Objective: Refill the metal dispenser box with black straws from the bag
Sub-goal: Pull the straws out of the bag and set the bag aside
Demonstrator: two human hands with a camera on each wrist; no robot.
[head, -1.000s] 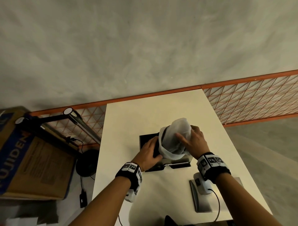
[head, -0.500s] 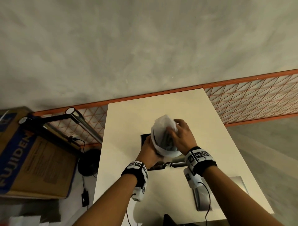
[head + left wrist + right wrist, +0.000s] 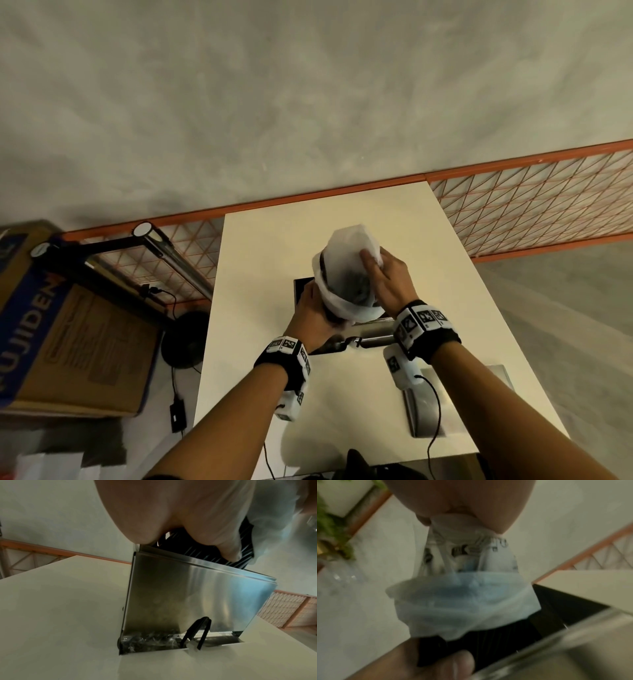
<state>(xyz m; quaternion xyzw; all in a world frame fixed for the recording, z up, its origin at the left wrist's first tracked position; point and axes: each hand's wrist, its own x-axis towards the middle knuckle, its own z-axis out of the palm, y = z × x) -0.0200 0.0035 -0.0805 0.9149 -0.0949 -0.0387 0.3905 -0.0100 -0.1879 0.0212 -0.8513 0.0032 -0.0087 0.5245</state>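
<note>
The metal dispenser box stands mid-table, mostly hidden behind my hands; in the left wrist view its shiny front wall has a black loop at the bottom slot. A bundle of black straws stands in its open top. My left hand grips the straws just above the rim. The translucent white bag still covers their upper ends. My right hand pinches the bag's closed end from above. The bag's mouth hangs loose over the straws.
A flat metal lid lies on the white table near its front right corner. An orange mesh fence runs behind the table. A cardboard box and a black stand sit to the left on the floor.
My right hand has drawn the bag upward and further from me, so more of the straws shows below it. My left hand has stayed low on the bundle at the box.
</note>
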